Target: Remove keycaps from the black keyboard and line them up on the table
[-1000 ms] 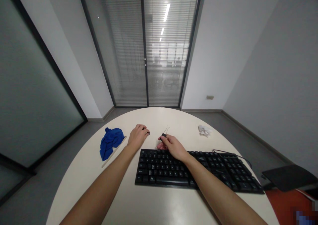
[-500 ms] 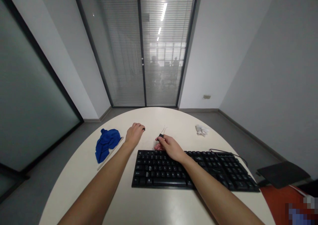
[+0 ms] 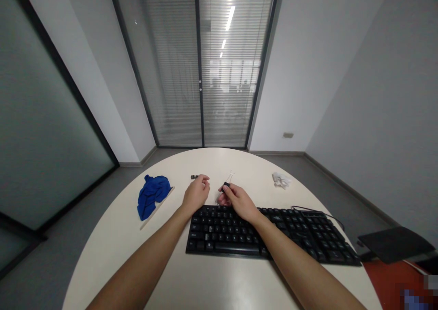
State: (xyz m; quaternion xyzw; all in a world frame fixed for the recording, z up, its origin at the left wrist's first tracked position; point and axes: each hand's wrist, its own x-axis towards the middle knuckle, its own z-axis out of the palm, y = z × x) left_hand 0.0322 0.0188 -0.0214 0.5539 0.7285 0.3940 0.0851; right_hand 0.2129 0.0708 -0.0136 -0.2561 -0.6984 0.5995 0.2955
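My right hand (image 3: pixel 237 201) is closed over the far edge of the black keyboard (image 3: pixel 236 238), pinching a small black piece with thin wires, which looks like a wire keycap puller (image 3: pixel 226 186). The wires stick out past the fingers. To its left, my left hand (image 3: pixel 197 194) is raised a little beyond the keyboard's far left corner. Its fingers are loosely bent and apart, with nothing seen in them. Small black keycaps (image 3: pixel 193 177) lie on the table just left of those fingertips, partly hidden by the hand.
A crumpled blue cloth (image 3: pixel 153 195) lies at the left beside a thin pale stick (image 3: pixel 155 209). A crumpled white tissue (image 3: pixel 281 180) is at the far right of the round table (image 3: pixel 222 282). The keyboard cable (image 3: pixel 328 214) curves off at the right. A chair (image 3: pixel 397 244) stands beyond the right edge.
My left hand has let go of a keycap and moved right, towards my right hand, uncovering the keycaps on the table. My right hand keeps its pinch. The view has shifted slightly.
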